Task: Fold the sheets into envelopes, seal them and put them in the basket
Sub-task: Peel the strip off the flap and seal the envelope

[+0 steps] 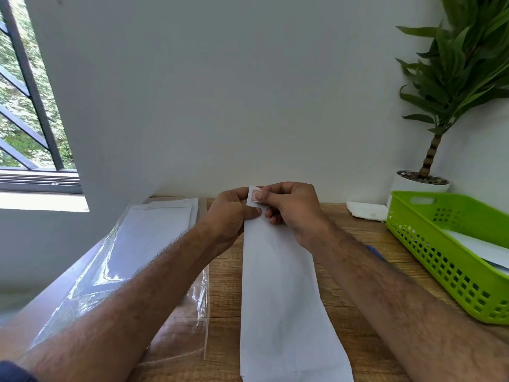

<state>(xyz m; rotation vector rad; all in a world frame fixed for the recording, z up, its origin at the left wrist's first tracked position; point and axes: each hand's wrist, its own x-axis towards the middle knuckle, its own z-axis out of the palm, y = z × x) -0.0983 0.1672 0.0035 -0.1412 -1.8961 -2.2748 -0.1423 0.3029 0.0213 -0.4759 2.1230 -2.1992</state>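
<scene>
A long white folded sheet (283, 293) lies lengthwise on the wooden table (225, 271), running from the front edge toward the wall. Above its far end, my left hand (234, 213) and my right hand (292, 208) meet. Both pinch a small white paper strip with a reddish stamp-like sticker (255, 196) on it. The green plastic basket (451, 252) stands at the right with white folded paper (479, 249) inside.
A stack of white sheets (154, 230) in a clear plastic sleeve lies at the left. Crumpled white paper (366, 210) sits near the wall beside a potted plant (424, 180). A window is at far left.
</scene>
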